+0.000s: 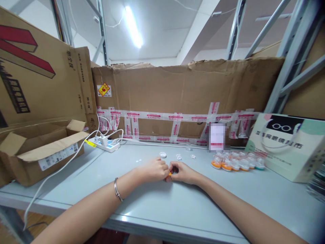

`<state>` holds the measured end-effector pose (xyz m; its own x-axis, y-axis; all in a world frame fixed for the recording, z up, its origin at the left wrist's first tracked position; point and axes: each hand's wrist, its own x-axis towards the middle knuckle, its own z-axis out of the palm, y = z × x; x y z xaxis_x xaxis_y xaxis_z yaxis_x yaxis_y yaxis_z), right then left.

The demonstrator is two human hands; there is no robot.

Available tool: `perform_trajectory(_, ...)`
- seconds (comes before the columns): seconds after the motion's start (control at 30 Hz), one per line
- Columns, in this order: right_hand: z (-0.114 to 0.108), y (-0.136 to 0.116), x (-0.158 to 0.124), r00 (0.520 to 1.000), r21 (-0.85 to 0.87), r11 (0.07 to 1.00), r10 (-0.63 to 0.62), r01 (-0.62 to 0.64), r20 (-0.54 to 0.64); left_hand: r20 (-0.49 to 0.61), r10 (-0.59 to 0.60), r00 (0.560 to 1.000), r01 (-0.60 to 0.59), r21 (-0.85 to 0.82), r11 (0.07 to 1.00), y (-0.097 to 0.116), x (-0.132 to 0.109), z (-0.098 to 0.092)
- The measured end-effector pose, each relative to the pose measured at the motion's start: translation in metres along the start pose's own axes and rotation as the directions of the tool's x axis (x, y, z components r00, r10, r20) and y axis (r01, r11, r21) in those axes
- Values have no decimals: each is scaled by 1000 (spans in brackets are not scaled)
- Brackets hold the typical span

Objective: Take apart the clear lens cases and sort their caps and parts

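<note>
Both hands meet over the middle of the grey table (142, 206). My left hand (154, 168), with a metal bracelet (117, 189) on its wrist, has its fingers closed around a small orange piece (169, 174). From the other side, my right hand (185, 173) pinches the same piece between thumb and fingers. Most of the piece is hidden by the fingers, so its kind does not show. Just beyond the hands lie a round white cap (163, 155), small white parts (179, 157) and another white part (193, 156). Two tiny white discs (138, 160) lie to the left.
Clear plastic pieces with orange and teal bases (235, 162) stand grouped at right, beside a pale green paper bag (286, 149). An open cardboard box (53, 145) and a power strip (108, 145) with white cables occupy the left. Large cardboard (165, 88) walls the back.
</note>
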<state>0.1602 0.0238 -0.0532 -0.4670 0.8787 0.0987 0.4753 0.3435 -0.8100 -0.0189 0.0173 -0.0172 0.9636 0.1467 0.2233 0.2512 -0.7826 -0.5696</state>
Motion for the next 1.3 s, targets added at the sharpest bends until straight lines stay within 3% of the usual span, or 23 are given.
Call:
perform_trajectory(0.2, 1, 3, 2, 1000, 24, 999, -27, 26, 6, -4, 58, 998, -57, 60, 997, 2, 0, -2)
perform_trajectory(0.43, 1, 4, 2, 1000, 16, 1000, -26, 26, -5, -15, 25, 1000, -24, 15, 1000, -1, 0, 0)
perform_trajectory(0.63, 1, 1, 1, 1000, 8, 1000, -4, 4, -3, 15, -125, 992, 126, -122, 985, 0, 4, 6)
perform_trajectory(0.73, 0, -2, -1, 1000, 3, 1000, 5, -5, -1, 81, -234, 969, 247, -227, 942, -10, 0, 4)
perform_trajectory(0.83, 0, -4, -2, 999, -11, 999, 31, -31, -13, 246, -400, 883, 466, -354, 810, -39, -22, -6)
perform_trajectory(0.87, 0, -5, -3, 999, -15, 999, 35, -35, -19, 346, -470, 812, 579, -383, 719, -51, -34, -10)
perform_trajectory(0.93, 0, -6, -3, 999, -22, 999, 39, -40, -28, 591, -530, 608, 793, -414, 448, -74, -62, -18)
perform_trajectory(0.97, 0, -6, -4, 999, -27, 999, 43, -43, -31, 649, -522, 553, 832, -395, 390, -85, -77, -21)
perform_trajectory(1.1, 0, -7, -4, 998, -46, 997, 53, -54, -30, 793, -449, 411, 910, -328, 254, -109, -121, -22)
perform_trajectory(1.3, 0, -7, -4, 999, -32, 999, 41, -41, -24, 871, -376, 315, 949, -277, 153, -111, -130, -8)
